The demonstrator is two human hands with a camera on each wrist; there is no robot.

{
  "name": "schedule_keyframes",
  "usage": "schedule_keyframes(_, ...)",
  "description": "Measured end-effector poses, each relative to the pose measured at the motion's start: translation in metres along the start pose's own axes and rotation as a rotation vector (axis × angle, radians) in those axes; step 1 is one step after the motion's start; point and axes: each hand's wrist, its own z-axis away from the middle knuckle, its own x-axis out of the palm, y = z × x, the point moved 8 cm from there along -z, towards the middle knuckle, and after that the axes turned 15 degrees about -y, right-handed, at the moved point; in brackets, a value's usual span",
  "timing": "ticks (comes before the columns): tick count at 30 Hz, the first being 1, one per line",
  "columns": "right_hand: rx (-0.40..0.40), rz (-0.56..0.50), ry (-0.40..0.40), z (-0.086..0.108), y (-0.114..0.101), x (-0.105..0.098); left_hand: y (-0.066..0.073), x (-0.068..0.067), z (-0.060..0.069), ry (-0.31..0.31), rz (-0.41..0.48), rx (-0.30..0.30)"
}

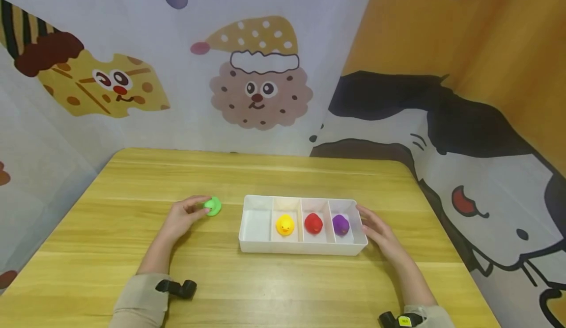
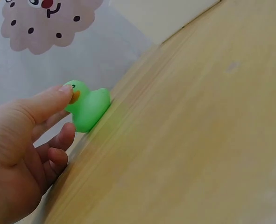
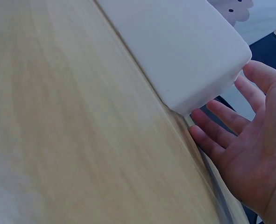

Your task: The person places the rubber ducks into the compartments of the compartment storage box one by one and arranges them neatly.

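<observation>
A green toy duck sits on the table left of a white box. My left hand has its thumb and forefinger on either side of the duck's head; the left wrist view shows the thumb against the green duck near its orange beak. The white divided box holds a yellow duck, a red duck and a purple duck, each in its own compartment; the leftmost compartment is bare. At the box's right end, my right hand rests its extended fingertips against the wall.
The wooden table spreads around the box and both hands. Behind it hangs a curtain with cartoon prints, also running down the right side. Black wrist cameras are strapped at both sleeves.
</observation>
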Motion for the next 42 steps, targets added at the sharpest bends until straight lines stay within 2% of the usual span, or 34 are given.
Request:
schedule_keyframes(12, -0.013, 0.007, 0.001, 0.0, -0.002, 0.001, -0.002, 0.001, 0.001, 0.013, -0.004, -0.005)
schedule_keyframes(14, -0.014, 0.005, 0.001, 0.0, -0.002, 0.001, 0.002, 0.002, 0.002, 0.01, 0.007, -0.003)
schedule_keyframes(19, -0.01, 0.012, 0.002, 0.0, -0.003, 0.0, 0.023, 0.004, 0.008, 0.004, 0.027, 0.029)
schedule_keyframes(21, -0.007, 0.017, 0.005, 0.0, -0.004, 0.0, 0.026, 0.005, 0.009, 0.002, 0.03, 0.032)
schedule_keyframes(25, 0.0, 0.02, 0.007, 0.0, -0.003, 0.0, 0.019, 0.005, 0.007, 0.011, 0.043, 0.029)
schedule_keyframes(29, 0.002, 0.019, 0.005, 0.0, -0.002, 0.001, 0.019, 0.007, 0.006, 0.013, 0.041, 0.071)
schedule_keyframes(34, -0.005, 0.01, 0.008, 0.0, 0.0, 0.001, 0.035, 0.011, 0.008, -0.01, 0.025, 0.133)
schedule_keyframes(41, -0.005, 0.001, 0.016, 0.0, 0.0, 0.001, 0.091, 0.021, 0.022, -0.034, -0.027, 0.141)
schedule_keyframes(42, -0.005, 0.001, 0.016, 0.0, 0.0, 0.001, 0.096, 0.022, 0.023, -0.033, -0.039, 0.147)
